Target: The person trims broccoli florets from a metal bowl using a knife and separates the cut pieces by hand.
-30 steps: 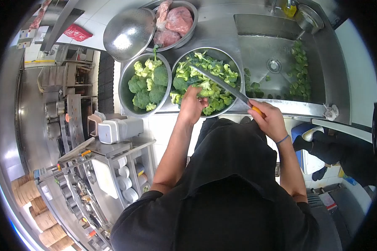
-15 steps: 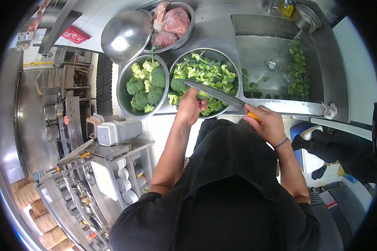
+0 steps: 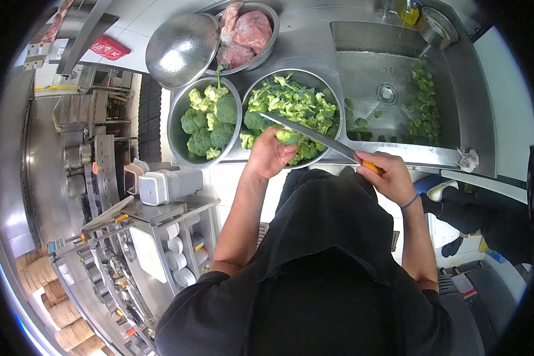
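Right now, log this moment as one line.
left-hand grip: green broccoli piece | right-hand grip: orange-handled steel knife | blade: over round metal bowl of cut broccoli

A commercial kitchen: a stainless-steel tabletop (image 3: 302, 41) with a deep built-in sink (image 3: 391, 71), a wheelless-looking metal rack (image 3: 178, 216) stacked with white bowls (image 3: 175, 261), steel pots (image 3: 74, 159) and piled bamboo steamers (image 3: 38, 273).

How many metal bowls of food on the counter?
3. Left bowl: broccoli heads. Wider bowl, under the knife: cut broccoli. Rear bowl, partly hidden by the colander: meat. The colander could hide more.
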Demonstrator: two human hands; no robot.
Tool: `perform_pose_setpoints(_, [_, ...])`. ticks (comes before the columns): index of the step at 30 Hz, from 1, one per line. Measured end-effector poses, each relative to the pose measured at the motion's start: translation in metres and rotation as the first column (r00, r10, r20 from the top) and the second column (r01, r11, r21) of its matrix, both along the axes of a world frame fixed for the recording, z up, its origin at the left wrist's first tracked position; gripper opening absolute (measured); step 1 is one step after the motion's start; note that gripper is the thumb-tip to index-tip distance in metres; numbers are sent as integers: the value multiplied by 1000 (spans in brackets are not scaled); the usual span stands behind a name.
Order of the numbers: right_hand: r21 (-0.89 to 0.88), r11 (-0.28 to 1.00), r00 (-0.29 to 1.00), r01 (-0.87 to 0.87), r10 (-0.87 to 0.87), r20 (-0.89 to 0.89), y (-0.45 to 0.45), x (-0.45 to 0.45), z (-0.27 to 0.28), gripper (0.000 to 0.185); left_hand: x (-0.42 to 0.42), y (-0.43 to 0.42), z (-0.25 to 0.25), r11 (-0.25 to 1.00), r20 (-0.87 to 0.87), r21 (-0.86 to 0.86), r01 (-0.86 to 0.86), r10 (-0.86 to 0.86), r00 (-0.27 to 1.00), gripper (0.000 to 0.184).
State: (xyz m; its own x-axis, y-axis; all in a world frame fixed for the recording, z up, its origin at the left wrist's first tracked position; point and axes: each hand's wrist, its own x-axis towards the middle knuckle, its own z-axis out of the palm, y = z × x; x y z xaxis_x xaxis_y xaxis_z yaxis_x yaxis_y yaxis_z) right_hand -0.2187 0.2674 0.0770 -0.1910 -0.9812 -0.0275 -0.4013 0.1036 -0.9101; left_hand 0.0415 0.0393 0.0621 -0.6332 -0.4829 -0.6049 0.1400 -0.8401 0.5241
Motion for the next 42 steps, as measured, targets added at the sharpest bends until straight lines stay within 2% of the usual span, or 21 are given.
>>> perform_pose_setpoints(3, [-70,997,999,-13,16,31,8,2,-6,40,9,-11,-5,980,-202,166,111,-77,976,42])
perform_pose_setpoints(6, [-105,994,1000,-14,16,13,8,3,-4,42,8,-9,-7,948,-276,290,131,-48,960,47])
perform_pose_setpoints(9, [-68,997,999,-22,20,-32,4,4,6,42,11,-10,-19,929,-381,325,177,-42,923,60])
perform_pose_setpoints(12, [-43,999,999,-10,8,-49,0,9,11,42,10,-8,-18,938,-370,277,206,-93,924,58])
perform_pose_setpoints(18, [-88,995,996,-34,26,-87,-19,15,8,38,8,-3,-6,955,-338,253,154,-62,939,53])
perform_pose_setpoints(21, [-83,996,991,-35,24,-128,-29,20,9,39,12,-4,-13,965,-270,166,203,-153,951,48])
perform_pose_setpoints(24, [-57,998,986,-23,13,-165,-38,18,5,38,8,7,-17,940,-325,163,299,-235,916,45])
perform_pose_setpoints(27, [-59,997,983,38,-48,-175,-41,17,-7,35,3,14,-15,975,-85,-28,218,-220,972,43])
perform_pose_setpoints(28, [-66,996,982,66,-76,-175,-41,17,-10,35,0,14,-9,985,-73,-86,150,-157,985,35])
perform_pose_setpoints(29, [-57,994,981,91,-99,-168,-39,15,-12,34,-1,15,-12,963,51,-245,111,-102,993,35])
perform_pose_setpoints(31, [-37,989,978,141,-145,-150,-36,16,-11,32,-1,14,-24,835,265,-543,91,68,962,37])
perform_pose_setpoints(32, [-7,990,982,138,-137,-128,-34,16,-11,31,0,11,-29,749,293,-657,86,150,944,39])
perform_pose_setpoints(34, [53,990,989,129,-125,-83,-32,15,-10,30,-1,9,-24,516,468,-819,251,347,813,33])
perform_pose_setpoints(35, [99,989,993,110,-105,-55,-32,17,-10,29,-3,8,-22,391,512,-850,353,459,726,30])
perform_pose_setpoints(36, [145,985,996,88,-85,-27,-31,19,-11,28,-3,5,-31,218,476,-871,440,594,648,24])
perform_pose_setpoints(37, [190,980,998,65,-67,4,-30,22,-11,27,-2,1,-40,168,457,-872,460,616,642,24])
perform_pose_setpoints(39, [158,987,999,29,-32,13,-30,31,-11,26,-3,-5,-50,67,414,-865,498,656,631,25])
perform_pose_setpoints(42, [138,990,1000,-14,15,-8,-29,37,-10,26,-6,-2,-53,146,426,-888,435,614,665,24])
